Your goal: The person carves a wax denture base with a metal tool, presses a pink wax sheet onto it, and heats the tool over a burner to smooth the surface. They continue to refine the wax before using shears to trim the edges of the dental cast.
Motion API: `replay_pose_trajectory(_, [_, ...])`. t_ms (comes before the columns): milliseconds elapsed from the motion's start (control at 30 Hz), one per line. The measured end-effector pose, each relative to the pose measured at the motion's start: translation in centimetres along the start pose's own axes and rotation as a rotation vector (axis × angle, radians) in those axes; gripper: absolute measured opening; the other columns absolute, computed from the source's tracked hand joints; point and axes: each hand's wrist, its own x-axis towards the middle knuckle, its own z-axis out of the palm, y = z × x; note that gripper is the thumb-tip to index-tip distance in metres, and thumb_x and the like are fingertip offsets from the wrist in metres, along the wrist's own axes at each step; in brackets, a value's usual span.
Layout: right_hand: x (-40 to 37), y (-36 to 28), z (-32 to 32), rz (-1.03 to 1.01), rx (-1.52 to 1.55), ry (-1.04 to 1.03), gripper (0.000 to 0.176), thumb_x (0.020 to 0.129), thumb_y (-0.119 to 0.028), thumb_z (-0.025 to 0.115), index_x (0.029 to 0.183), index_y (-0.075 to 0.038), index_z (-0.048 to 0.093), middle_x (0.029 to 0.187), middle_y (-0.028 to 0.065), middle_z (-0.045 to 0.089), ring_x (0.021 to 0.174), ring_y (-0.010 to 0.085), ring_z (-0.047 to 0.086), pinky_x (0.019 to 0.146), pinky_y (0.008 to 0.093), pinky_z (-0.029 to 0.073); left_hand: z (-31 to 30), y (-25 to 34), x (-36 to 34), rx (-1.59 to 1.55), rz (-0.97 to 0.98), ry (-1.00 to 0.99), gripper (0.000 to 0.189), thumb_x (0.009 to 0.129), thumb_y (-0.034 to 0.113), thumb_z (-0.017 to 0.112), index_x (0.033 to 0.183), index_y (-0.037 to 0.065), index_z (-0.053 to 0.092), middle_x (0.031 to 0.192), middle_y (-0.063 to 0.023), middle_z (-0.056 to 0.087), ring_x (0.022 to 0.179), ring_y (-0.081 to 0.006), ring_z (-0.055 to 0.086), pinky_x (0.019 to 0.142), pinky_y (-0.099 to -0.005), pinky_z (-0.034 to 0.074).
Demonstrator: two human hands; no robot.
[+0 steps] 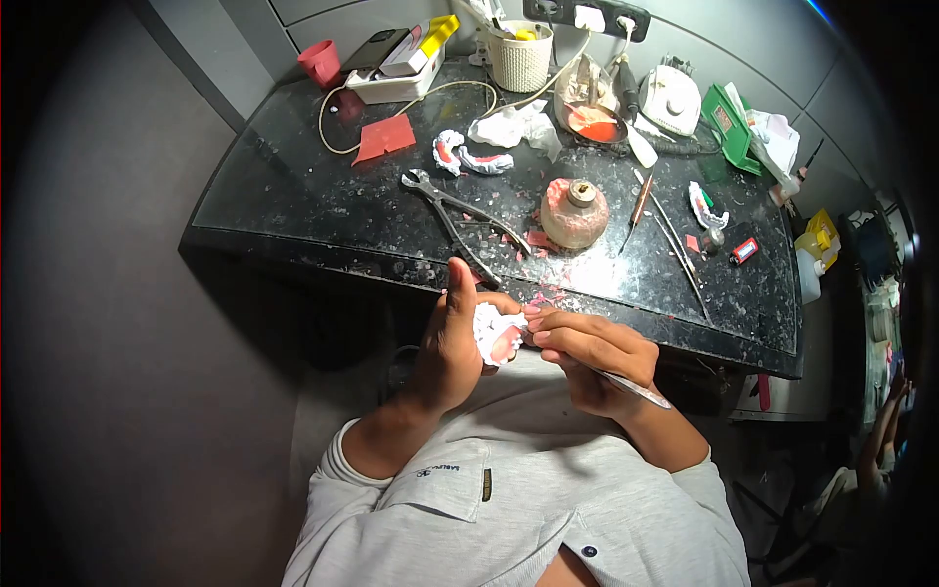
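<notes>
My left hand (452, 342) is wrapped around a white dental cast (497, 336) with pink wax on it, its thumb pointing up. From the right, my right hand (599, 354) grips a thin metal tool (641, 390); one end sticks out below the palm, and the fingertips touch the cast's right side. Both hands are just in front of the black table's (323, 235) near edge. Beyond them on the table lie large metal pliers (452, 220), and a round glass burner (575, 215) stands to their right.
Two white and pink casts (473, 158) and a pink wax sheet (385, 138) lie farther back. Right of the burner are a wooden-handled tool (640, 207), a long metal tool (678, 245), another cast (706, 207) and a red lighter (743, 251). A person's arm (883, 416) shows at far right.
</notes>
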Motion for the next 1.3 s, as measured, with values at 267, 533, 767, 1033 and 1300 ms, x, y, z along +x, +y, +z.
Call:
replay_pose_trajectory(267, [-0.1,1.3,-1.4,0.015,0.010,0.313,0.012,0.103,-0.002,0.058,0.105,0.008,0.064,0.105,0.0259,0.072,0.098,0.0322,0.075,0.085,0.0385,0.061,-1.0,0.4,0.6,-0.126,-0.237,-0.215,0.102,0.101,0.077,0.009,0.087,-0.005,0.069,0.060,-0.0036,0.057,0.046,-0.0081,0.044,0.046,-0.0217,0.033])
replay_pose_trajectory(533, [-0.5,0.3,-3.9,0.141,0.264,0.390,0.025,0.109,-0.017,0.052,0.110,0.008,0.057,0.097,0.0269,0.074,0.092,0.0316,0.076,0.082,0.0401,0.062,-0.4,-0.9,0.6,-0.133,0.221,-0.317,0.097,0.100,0.076,0.026,0.149,-0.007,0.034,0.098,-0.0108,0.060,0.071,-0.0108,0.049,0.062,-0.0248,0.039])
replay_pose_trajectory(767, [0.7,-0.8,-3.5,0.128,0.054,0.213,0.015,0.093,0.000,0.071,0.107,0.006,0.072,0.103,0.0213,0.076,0.092,0.0302,0.076,0.081,0.0356,0.060,1.0,-0.9,0.1,-0.166,0.346,-0.291,0.113,0.087,0.077,0.055,0.157,-0.004,0.017,0.116,-0.0167,0.057,0.081,-0.0185,0.061,0.074,-0.0307,0.051])
replay_pose_trajectory(1033, [0.5,-2.0,-1.8,0.054,-0.079,0.107,0.021,0.087,0.003,0.076,0.107,0.004,0.072,0.098,0.0165,0.077,0.086,0.0305,0.078,0.077,0.0357,0.063,1.9,-1.6,0.4,-0.172,0.373,-0.185,0.097,0.087,0.047,0.080,0.150,-0.001,0.023,0.128,-0.0244,0.059,0.120,-0.0287,0.063,0.104,-0.0426,0.052])
replay_pose_trajectory(1300, [0.6,-0.7,-1.7,0.034,-0.165,0.185,0.025,0.085,0.003,0.078,0.109,0.005,0.073,0.098,0.0185,0.076,0.086,0.0311,0.078,0.080,0.0383,0.063,1.4,-1.3,0.4,-0.346,0.290,-0.286,0.059,0.102,0.013,0.064,0.146,0.001,0.028,0.147,-0.0332,0.047,0.132,-0.0308,0.056,0.110,-0.0421,0.047])
